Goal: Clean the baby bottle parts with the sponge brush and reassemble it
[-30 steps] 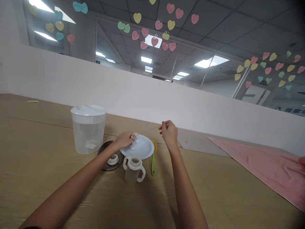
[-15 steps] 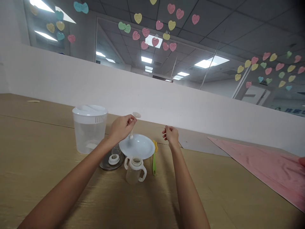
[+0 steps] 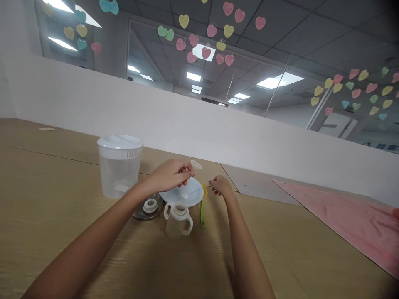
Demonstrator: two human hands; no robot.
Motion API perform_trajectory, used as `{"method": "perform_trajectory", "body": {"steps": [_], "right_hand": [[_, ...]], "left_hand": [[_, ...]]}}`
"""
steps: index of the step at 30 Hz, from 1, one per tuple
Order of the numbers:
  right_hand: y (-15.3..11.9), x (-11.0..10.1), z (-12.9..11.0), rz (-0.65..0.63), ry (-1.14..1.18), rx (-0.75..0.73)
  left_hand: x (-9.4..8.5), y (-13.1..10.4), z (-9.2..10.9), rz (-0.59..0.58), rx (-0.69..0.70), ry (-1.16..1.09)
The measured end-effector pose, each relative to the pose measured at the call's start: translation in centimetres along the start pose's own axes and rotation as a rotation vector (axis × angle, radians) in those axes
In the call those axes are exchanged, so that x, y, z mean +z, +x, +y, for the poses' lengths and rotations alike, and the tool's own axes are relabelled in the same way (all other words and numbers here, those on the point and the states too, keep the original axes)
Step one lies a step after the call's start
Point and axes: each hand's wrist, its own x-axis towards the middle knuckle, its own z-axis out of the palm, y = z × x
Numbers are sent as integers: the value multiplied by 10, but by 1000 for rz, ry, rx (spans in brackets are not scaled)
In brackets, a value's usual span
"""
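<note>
The left hand [image 3: 173, 172] is raised over the bowl [image 3: 167, 197], its fingers pinched narrow on a pale straw [image 3: 196, 165]. The straw's clear disc shows above the fingertips, tilted, while its lower part hangs down over the bowl. The right hand [image 3: 221, 185] is near, to the right of the bowl, its fingers curled closed on one end of a thin wire [image 3: 198, 189]. The wire slants down to the left across the bowl toward the straw's lower end; whether its tip touches the straw or goes inside, I cannot tell. The white bowl sits on the brown surface [image 3: 296, 249]. Just in front of it a bottle [image 3: 175, 226] stands upright and open, a white handle on each side. To the bowl's left is a round metal tray [image 3: 141, 214], carrying a white cap [image 3: 150, 206] and a clear piece partly hidden by the left wrist. To the bowl's right lies a brush [image 3: 202, 212], green handle toward the person, yellow head away. Behind the tray stands a clear tub [image 3: 120, 168] with a white lid. A pink cloth [image 3: 339, 224] is spread well apart at the right, and a white wall [image 3: 162, 120] runs behind the surface
</note>
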Motion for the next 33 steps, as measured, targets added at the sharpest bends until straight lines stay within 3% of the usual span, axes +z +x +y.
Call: {"method": "perform_trajectory", "body": {"steps": [6,9,19,24,29,33], "right_hand": [[-13,-11,-13,89,-64,-53],[-22,-18,-22,115,-33,-98],[-63,-34,-56,65,183,-331],[-72,-37,-61,80,153,-352],[-74,-37,-62,92,173,-348],[-74,-37,-63,79,187,-359]], "left_hand": [[0,-2,-5,-246,4,20],[0,-1,-7,-314,-8,55],[2,4,-25,-561,-34,98],[2,10,-38,-505,-94,166],[1,12,-57,-288,-313,515],[9,13,-73,-278,-450,579]]}}
